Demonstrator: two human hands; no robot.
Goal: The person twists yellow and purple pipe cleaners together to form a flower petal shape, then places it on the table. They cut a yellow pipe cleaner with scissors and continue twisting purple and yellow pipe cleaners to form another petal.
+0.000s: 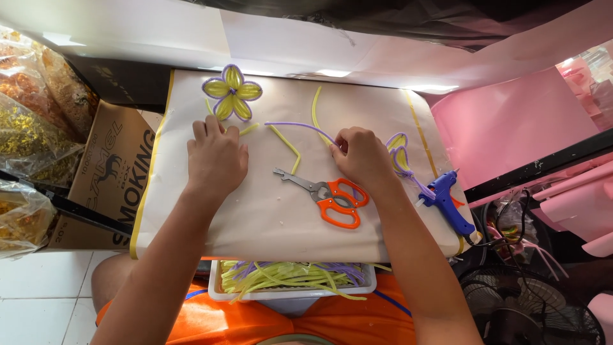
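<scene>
My left hand [216, 156] lies flat, palm down, on the paper-covered board [268, 211], just below a finished flower [232, 92] of yellow petals edged in purple. My right hand [361, 155] pinches the end of a purple pipe cleaner [295, 125] that runs left across the board. Loose yellow pipe cleaners [288, 147] lie between my hands. Orange-handled scissors [327, 194] rest just below my right hand. Beside my right wrist sits a partly made piece of purple and yellow loops [400, 151].
A blue glue gun [446, 200] lies at the board's right edge. A white tray [290, 291] of yellow and purple pipe cleaners rests on my lap. A cardboard box [108, 172] and bags stand left; pink sheets [511, 121] and a fan [530, 306] are right.
</scene>
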